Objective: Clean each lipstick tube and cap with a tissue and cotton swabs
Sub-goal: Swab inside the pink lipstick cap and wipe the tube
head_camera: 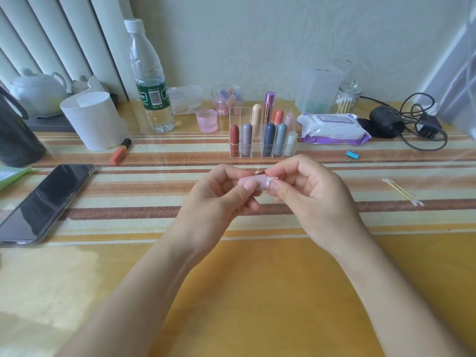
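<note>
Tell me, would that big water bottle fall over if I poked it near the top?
Probably, yes. The water bottle is tall and narrow and looks nearly empty, so it is likely light and tippy. Its thin clear plastic would probably dent when squeezed.

I work from a single view, the head-worn camera. It sits above the near edge of the desk [257, 292] and faces forward and down, across to the far wall [257, 47]. The lens is wide, so the vertical slats [51, 34] at far left lean. It is close in: the left grip [219, 199] and right grip [309, 199] meet around mid-frame. Sideways it takes in the phone [43, 202] at left and the black cable bundle [386, 122] at far right.
</note>
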